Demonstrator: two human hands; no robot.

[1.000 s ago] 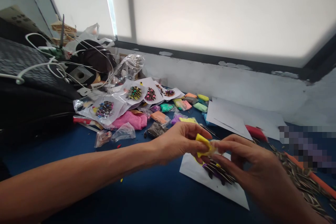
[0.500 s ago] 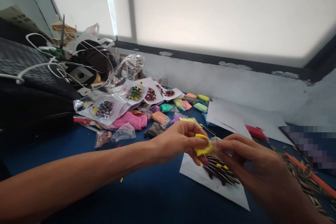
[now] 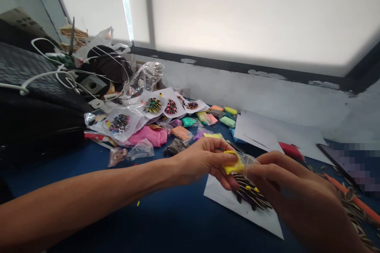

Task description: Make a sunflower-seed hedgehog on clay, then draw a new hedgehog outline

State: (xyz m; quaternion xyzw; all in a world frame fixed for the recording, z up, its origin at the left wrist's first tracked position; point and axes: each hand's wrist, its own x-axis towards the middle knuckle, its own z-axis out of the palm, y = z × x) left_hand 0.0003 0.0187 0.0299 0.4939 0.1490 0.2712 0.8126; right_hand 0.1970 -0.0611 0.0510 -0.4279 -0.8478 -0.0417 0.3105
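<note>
Between thumb and fingers my left hand pinches a lump of yellow modelling clay. A clear plastic bag is attached to or around the clay's right side, and my right hand pinches that bag. Below both hands lies a white sheet, partly hidden by them. On it is a hedgehog-like figure of dark clay stuck with striped seeds, with a few yellow bits on top.
Several bagged clay pieces and a pink cloth lie behind my left arm. White papers rest by the wall. At right are loose striped seeds and an orange stick. A black bag stands at left.
My right hand has moved slightly right and the plastic is stretched out more from the yellow clay. My left hand has shifted a little right, still gripping the clay.
</note>
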